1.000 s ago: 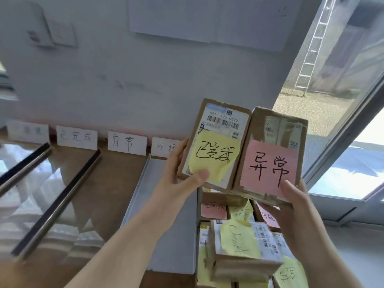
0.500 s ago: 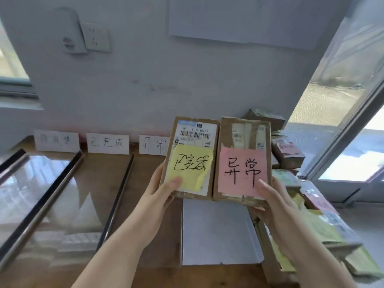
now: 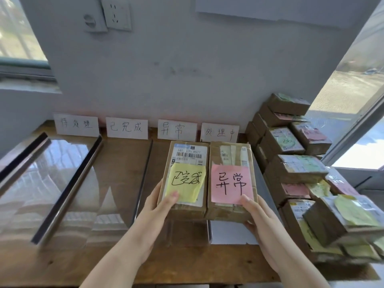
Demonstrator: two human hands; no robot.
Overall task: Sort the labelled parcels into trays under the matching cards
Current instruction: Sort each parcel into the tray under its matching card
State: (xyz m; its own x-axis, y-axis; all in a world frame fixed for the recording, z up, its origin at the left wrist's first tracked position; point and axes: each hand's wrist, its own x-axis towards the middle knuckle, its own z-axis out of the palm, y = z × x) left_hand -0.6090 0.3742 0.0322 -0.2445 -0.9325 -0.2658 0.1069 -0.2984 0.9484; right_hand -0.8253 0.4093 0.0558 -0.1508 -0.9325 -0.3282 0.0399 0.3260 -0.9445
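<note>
Left hand [image 3: 155, 208] grips the yellow-note parcel [image 3: 187, 161], right hand [image 3: 262, 215] the pink-note parcel [image 3: 230, 154] — match each note to the far cards [image 3: 176, 129] before setting either down.

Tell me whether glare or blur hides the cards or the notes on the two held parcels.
Head view: window glare washes over the clear trays; the leftmost card is faint, the other cards legible; yellow note and pink note sharp; wide-angle bending at the edges.
</note>
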